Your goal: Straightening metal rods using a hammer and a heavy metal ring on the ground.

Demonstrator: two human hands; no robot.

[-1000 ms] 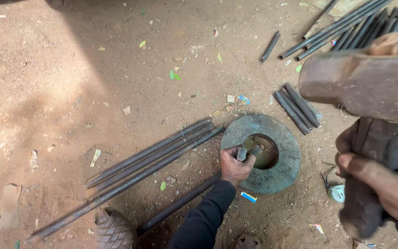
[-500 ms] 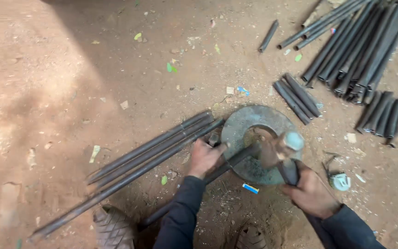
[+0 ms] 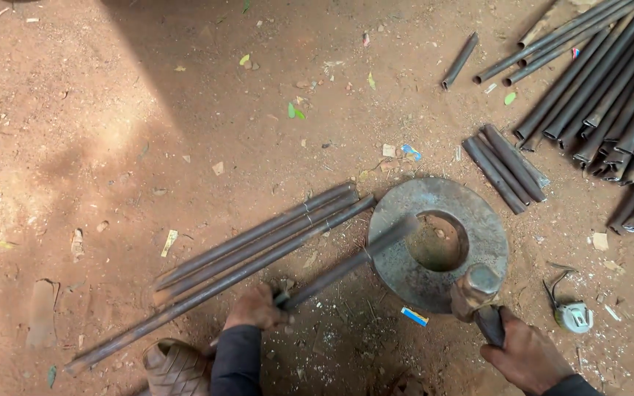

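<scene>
A thick rusty steel ring [image 3: 478,227] lies flat on the red dirt. My left hand [image 3: 257,308] grips a dark metal rod [image 3: 346,265] whose far end rests on the ring's left rim. My right hand [image 3: 526,353] holds a hammer [image 3: 475,290] by its handle, with the head resting low on the ring's near edge. Three long rods [image 3: 258,246] lie side by side to the left of the ring, just beyond my left hand.
A short bundle of cut tubes [image 3: 506,167] lies just past the ring. A large heap of tubes [image 3: 610,103] fills the top right. A tape measure [image 3: 572,314] sits right of the hammer. A woven sandal [image 3: 176,367] shows at the bottom.
My left hand has slid back along the rod, away from the ring, and now holds it lower down. The hammer came down from raised to rest on the ring's near edge.
</scene>
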